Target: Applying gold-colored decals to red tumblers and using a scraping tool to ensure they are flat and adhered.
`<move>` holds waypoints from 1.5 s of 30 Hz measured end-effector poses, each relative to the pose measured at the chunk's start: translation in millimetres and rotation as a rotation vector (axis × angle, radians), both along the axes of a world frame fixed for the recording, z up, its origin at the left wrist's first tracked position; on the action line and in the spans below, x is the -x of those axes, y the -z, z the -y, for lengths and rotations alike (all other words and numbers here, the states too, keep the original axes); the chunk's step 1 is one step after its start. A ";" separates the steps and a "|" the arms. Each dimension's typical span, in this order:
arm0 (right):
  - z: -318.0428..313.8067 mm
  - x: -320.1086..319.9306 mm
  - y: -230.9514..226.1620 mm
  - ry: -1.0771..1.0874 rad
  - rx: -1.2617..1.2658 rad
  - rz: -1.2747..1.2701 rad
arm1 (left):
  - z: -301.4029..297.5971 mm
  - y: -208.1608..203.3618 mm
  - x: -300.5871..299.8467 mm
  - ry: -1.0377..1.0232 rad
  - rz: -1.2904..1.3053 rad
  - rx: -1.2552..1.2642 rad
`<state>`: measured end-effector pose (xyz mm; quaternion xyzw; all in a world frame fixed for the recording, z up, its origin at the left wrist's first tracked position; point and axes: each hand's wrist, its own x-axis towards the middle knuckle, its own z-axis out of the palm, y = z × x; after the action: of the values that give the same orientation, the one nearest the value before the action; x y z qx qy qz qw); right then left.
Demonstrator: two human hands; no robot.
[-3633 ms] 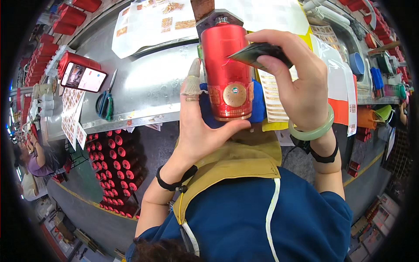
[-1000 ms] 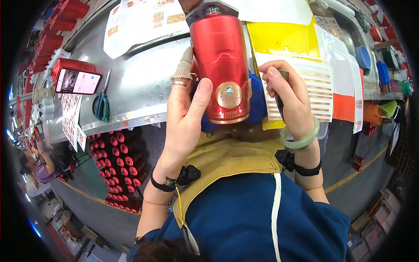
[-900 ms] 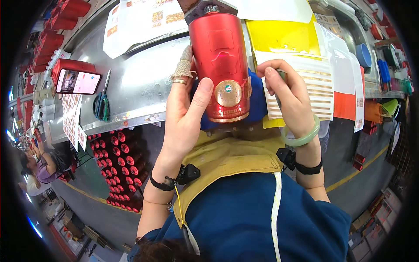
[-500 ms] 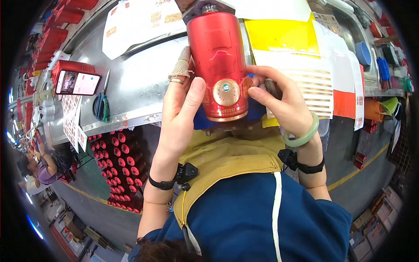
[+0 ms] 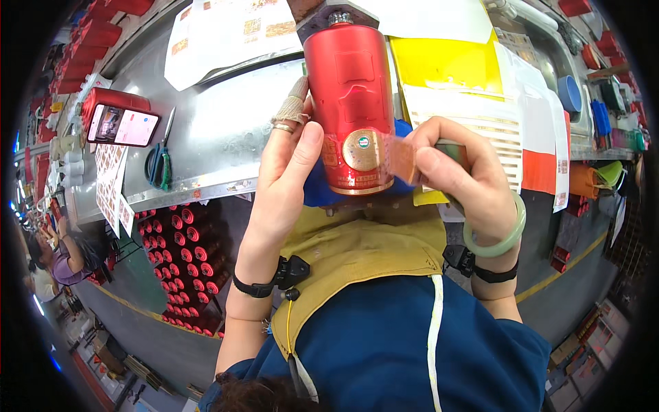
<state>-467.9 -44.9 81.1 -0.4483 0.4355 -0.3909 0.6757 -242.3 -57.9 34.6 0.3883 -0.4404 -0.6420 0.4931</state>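
Note:
A glossy red bottle [image 5: 349,75] lies with its metallic neck away from me and its gold-rimmed base near me. A round gold emblem [image 5: 362,150] sits low on its side. My left hand [image 5: 287,154] holds the bottle along its left side, thumb up against it; one finger wears a cloth wrap, another a ring. At the right side, my right hand [image 5: 463,165] pinches a translucent brownish film [image 5: 403,159], which stretches from the bottle beside the emblem. A dark greenish piece [image 5: 453,152] shows within the right hand, its kind unclear.
Left on the metal bench [image 5: 206,137] are a phone [image 5: 123,126], scissors [image 5: 158,165] and printed sheets [image 5: 110,175]. A yellow sheet [image 5: 449,65] and striped paper lie right. Racked red bottles [image 5: 189,254] stand below the bench. A person [image 5: 62,261] works far left.
My right hand has drawn away to the right, pulling the brownish film out from the bottle's side. The bottle has shifted slightly right; my left hand stays against it.

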 end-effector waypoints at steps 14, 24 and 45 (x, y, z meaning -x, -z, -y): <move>3.1 4.2 -6.0 0.051 0.061 -0.093 | -1.1 10.4 2.3 0.008 0.146 0.104; 10.6 14.1 24.2 0.077 0.106 -0.420 | -3.5 10.1 9.7 -0.035 0.237 0.100; 11.9 11.0 37.6 0.102 0.125 -0.397 | -2.8 7.2 11.5 -0.038 0.229 0.086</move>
<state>-478.9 -56.8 43.5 -0.5349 0.5570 -0.3552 0.5267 -253.8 -55.1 27.4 0.4459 -0.5132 -0.5646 0.4680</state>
